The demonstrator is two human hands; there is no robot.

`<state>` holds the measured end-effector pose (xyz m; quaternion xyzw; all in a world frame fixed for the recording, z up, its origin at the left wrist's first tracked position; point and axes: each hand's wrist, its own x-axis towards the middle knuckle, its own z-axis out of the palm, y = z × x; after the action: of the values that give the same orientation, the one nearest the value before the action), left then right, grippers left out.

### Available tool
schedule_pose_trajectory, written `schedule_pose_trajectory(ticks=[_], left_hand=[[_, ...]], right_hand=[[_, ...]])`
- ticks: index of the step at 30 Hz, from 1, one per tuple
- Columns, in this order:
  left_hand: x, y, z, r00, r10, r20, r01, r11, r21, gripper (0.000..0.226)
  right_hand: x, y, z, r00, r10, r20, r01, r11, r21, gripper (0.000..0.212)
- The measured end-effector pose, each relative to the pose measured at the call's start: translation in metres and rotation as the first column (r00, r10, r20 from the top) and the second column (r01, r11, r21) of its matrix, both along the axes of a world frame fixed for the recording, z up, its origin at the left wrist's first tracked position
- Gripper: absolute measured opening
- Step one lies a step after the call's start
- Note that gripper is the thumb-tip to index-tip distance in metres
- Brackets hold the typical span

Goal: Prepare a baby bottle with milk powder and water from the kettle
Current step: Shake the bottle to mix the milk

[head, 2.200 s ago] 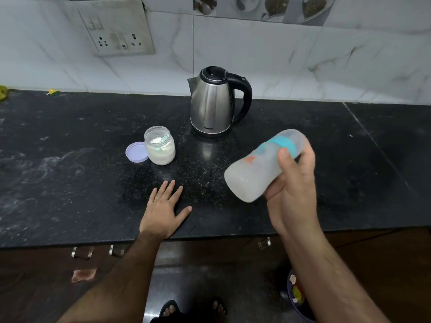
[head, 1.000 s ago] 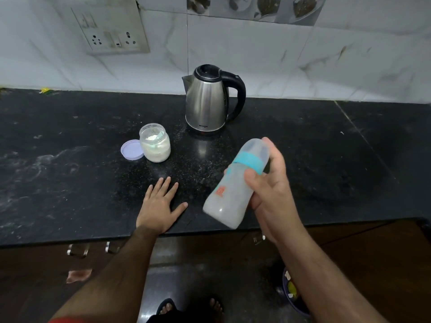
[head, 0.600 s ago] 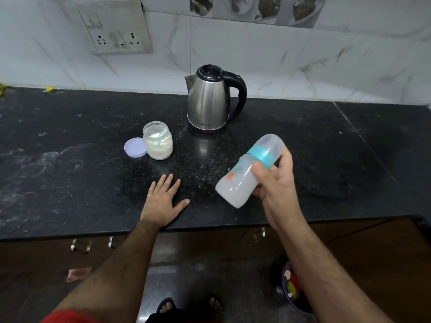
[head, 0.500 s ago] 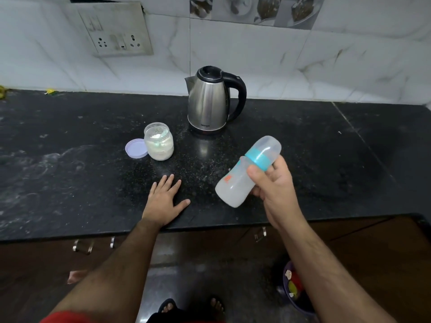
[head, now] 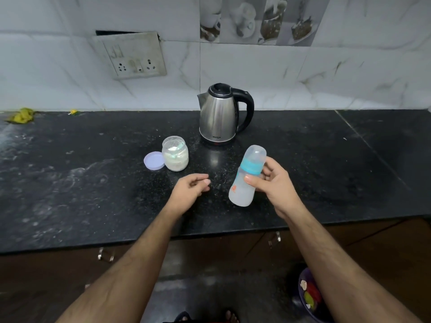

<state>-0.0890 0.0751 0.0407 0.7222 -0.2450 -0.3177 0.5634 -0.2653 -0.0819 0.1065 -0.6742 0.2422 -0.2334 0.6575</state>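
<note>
Steel kettle (head: 218, 117), one bottle (head: 247, 177), one jar (head: 175, 153), two hands

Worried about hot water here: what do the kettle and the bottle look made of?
Kettle: brushed steel by its streaky shine, with a glossy black handle and lid, probably plastic. Bottle, held in the right hand: cloudy see-through plastic, likely, with a turquoise collar.

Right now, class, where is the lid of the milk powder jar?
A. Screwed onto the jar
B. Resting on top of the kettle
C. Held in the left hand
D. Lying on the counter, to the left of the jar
D: the lilac lid lies flat on the black counter just left of the open milk powder jar, whose mouth is uncovered.
</note>
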Motion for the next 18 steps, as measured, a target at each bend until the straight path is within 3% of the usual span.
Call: schedule_pose_trajectory(ticks=[7,18], left_hand=[[-0.007,-0.015,0.065,0.975,-0.206,0.082,0.218,0.957,-0.192,0.040],[0.027,-0.025,0.137,0.957,-0.140,0.255,0.218,0.927,-0.306,0.027]], right_hand=[[0.025,0.000,0.022,0.996,0.085,0.013,-0.084,0.995,-0.054,0.053],[0.059,-0.008,0.094,0.982,0.149,0.116,-0.126,0.975,-0.183,0.049]])
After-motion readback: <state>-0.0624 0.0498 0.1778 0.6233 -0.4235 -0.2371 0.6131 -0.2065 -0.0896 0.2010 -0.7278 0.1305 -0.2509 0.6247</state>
